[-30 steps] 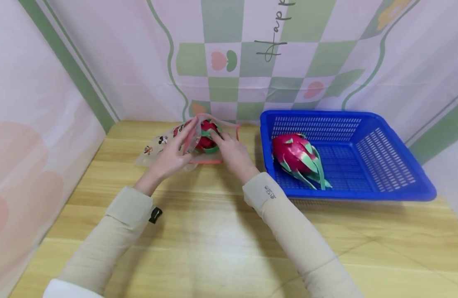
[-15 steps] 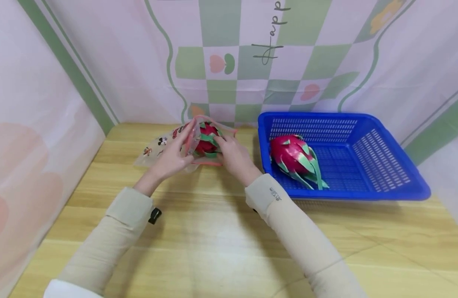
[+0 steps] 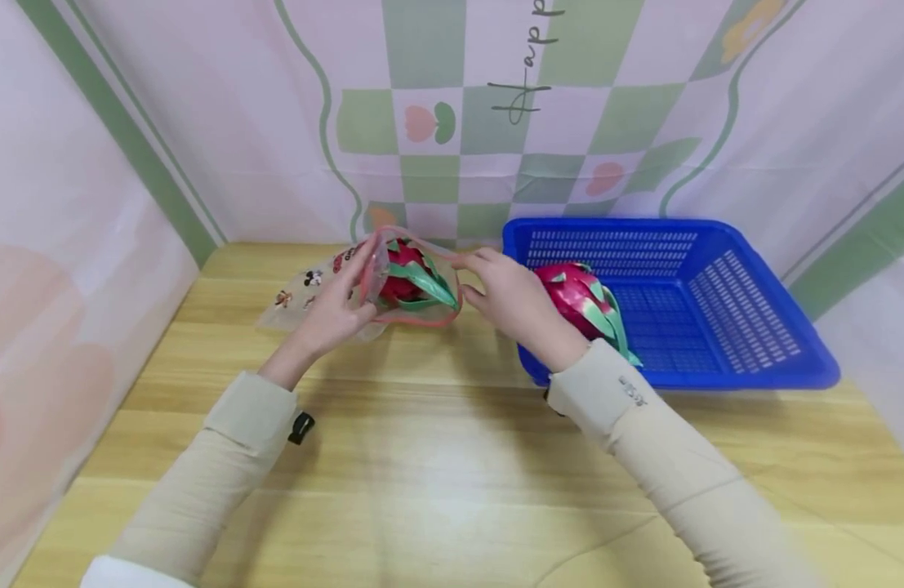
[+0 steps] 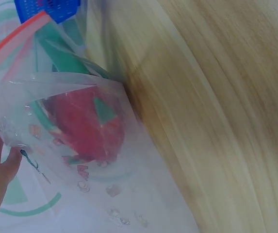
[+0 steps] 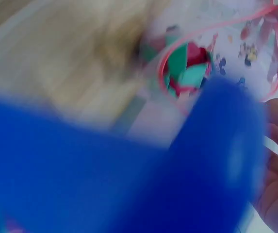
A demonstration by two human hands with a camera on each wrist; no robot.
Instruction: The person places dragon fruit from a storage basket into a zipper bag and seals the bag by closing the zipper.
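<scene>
A clear zip bag [image 3: 305, 306] with a pink rim and cartoon prints lies on the table, its mouth facing right. Inside it is a dragon fruit [image 3: 403, 286], likely a model, red with green leaf tips pointing toward the mouth. My left hand [image 3: 334, 310] pinches the near-left edge of the mouth; the left wrist view shows its fingers [image 4: 10, 162] on the plastic. My right hand [image 3: 518, 302] is at the right end of the mouth, fingers bent loosely and thumb apart. Whether its fingertips touch the rim is unclear.
A blue basket [image 3: 753, 380] stands on the table at right, with a second dragon fruit [image 3: 569, 294] in its left end, partly behind my right hand. The basket's wall [image 5: 216, 160] blurs across the right wrist view. A patterned curtain [image 3: 429, 180] hangs behind the table [image 3: 422, 482].
My right hand has let go of the dragon fruit in the bag and moved right, out to the end of the rim. The bag's mouth looks wider; my left hand keeps its place.
</scene>
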